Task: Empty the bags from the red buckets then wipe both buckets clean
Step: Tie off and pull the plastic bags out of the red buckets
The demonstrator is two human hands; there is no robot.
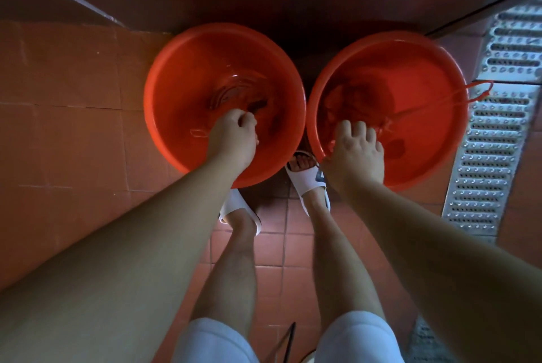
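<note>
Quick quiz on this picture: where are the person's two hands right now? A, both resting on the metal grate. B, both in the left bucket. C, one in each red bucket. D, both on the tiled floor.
C: the left hand reaches into the left bucket and the right hand into the right bucket, each gripping thin red bag plastic.

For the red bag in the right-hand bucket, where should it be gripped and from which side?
Probably by its handle loop, which drapes over the right bucket's far-right rim toward the metal drain grate. Come from above at that rim: the loop stands clear of the wall, while the bag's body lies thin and flat inside. The right hand now grips bag film at the near rim.
</note>
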